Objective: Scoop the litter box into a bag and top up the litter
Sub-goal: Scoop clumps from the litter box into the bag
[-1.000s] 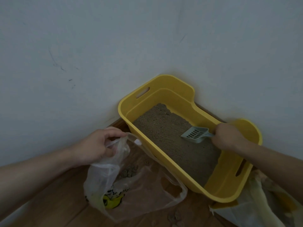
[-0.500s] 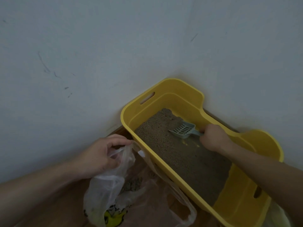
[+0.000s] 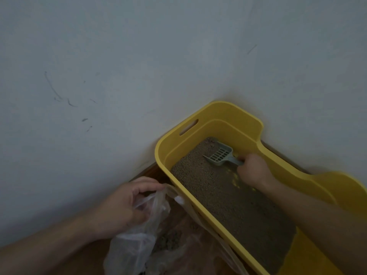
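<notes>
Litter box point(image 3: 238, 116), yellow and high-walled, sits in the corner against the pale wall point(image 3: 139, 56), and your right hand point(image 3: 252, 169) is inside it, towards its far end. Your fingers there are curled round the handle of the grey slotted scoop point(image 3: 219, 155). Its head lies just beyond your knuckles, low over the litter point(image 3: 214, 197) and close to the box's far wall. Whether its front edge touches the grains is hard to tell.

Just beside and behind that grip, a few bare yellow patches point(image 3: 236, 177) show through the grey-brown litter. The rest of the bed, running back under your forearm, is covered.

Your left hand point(image 3: 127, 207) is outside the box, just beside its long outer wall. It pinches the rim of a clear plastic bag point(image 3: 135, 247) between thumb and curled fingers, holding the mouth up. The bag hangs from that grip down to the wooden floor point(image 3: 95, 253), with its far edge draped against the box's outer wall. Below your left hand a dim clump point(image 3: 168, 239) lies inside the bag; anything deeper is too blurred to make out. Beyond that hand, a slot handle point(image 3: 188, 127) is cut in the box's end wall.
</notes>
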Motion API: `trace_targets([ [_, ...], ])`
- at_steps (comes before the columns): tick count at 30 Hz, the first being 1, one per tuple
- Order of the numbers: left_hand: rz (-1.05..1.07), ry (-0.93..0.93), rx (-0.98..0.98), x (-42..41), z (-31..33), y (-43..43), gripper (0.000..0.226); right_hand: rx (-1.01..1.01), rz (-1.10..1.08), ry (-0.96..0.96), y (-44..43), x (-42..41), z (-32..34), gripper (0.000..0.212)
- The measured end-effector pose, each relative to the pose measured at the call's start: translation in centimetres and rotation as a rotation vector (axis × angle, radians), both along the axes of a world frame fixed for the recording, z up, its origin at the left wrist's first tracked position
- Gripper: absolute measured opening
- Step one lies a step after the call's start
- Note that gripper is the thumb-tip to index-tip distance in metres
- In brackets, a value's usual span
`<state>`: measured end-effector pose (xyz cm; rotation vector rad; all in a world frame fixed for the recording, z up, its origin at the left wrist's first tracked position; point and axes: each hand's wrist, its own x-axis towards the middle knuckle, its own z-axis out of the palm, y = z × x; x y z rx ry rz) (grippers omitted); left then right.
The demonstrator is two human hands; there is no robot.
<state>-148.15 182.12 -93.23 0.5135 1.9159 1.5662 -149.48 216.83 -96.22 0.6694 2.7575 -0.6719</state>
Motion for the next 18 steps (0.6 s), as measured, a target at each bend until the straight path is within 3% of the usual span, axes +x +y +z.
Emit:
trace_targets([
  [2,-0.002,0.017,-0.014,0.0,0.0,0.0,0.061,-0.025,0.014,0.025,0.1,0.5,-0.7,0.043],
  [18,-0.012,0.019,-0.047,0.4,0.0,-0.4,0.059,-0.220,-0.012,0.109,0.3,1.8,-1.3,0.038],
])
